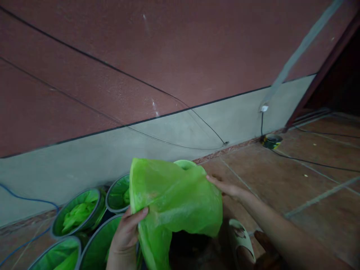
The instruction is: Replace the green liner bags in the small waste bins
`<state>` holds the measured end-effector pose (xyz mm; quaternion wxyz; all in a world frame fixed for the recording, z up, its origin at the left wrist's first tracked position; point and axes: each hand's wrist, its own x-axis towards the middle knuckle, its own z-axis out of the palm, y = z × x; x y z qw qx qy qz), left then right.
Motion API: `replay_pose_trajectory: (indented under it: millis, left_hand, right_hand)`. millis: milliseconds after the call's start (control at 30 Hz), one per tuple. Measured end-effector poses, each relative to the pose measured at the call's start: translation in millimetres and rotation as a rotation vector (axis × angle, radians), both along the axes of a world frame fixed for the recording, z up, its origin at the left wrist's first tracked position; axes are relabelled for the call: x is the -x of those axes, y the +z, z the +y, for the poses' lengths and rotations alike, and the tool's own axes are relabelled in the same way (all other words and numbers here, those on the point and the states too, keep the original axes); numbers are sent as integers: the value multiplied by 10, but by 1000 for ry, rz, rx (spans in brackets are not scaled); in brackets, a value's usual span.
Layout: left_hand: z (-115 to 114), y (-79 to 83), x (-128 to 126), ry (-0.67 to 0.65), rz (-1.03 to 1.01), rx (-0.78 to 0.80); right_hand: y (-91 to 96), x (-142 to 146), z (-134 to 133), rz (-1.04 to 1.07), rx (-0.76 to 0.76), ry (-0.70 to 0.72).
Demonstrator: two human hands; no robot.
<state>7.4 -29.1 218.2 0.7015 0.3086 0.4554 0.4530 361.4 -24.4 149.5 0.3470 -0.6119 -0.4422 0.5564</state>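
Note:
I hold up a bright green plastic bag [174, 198] between both hands, low in the middle of the view. My left hand [128, 230] pinches its left edge with the thumb on the front. My right hand [227, 187] is behind the bag's right edge, fingers closed on the plastic. Under the bag lies a dark opening I cannot make out. To the left on the floor stand several round bins lined with green bags, one [77, 215] nearest the wall and another [98, 245] right beside my left hand.
A two-tone wall, red above and grey below, runs across the view with thin cables [168, 93] along it. A small tin [271, 141] sits by the wall at the right. A pale sandal [242, 236] rests on the brown tiled floor [309, 176].

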Motion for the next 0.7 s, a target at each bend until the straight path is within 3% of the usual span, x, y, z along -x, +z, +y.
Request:
replay_pose_trajectory:
  millis: [100, 233, 367, 467, 533, 700]
  left_hand:
    - [38, 11, -10, 29, 11, 21]
    - [112, 19, -7, 103, 48, 29]
    - [202, 10, 100, 150, 108, 21]
    - [243, 28, 223, 147, 133, 24]
    - [248, 43, 296, 137, 134, 17]
    - [225, 57, 384, 127, 158, -16]
  right_hand:
    - [-17, 40, -101, 340, 176, 101]
    - [-78, 131, -108, 598, 156, 62]
    - [86, 88, -70, 625, 78, -105]
    - [261, -73, -76, 621, -7, -154]
    - [330, -169, -97, 610, -8, -132]
    - [352, -172, -129, 645, 154, 9]
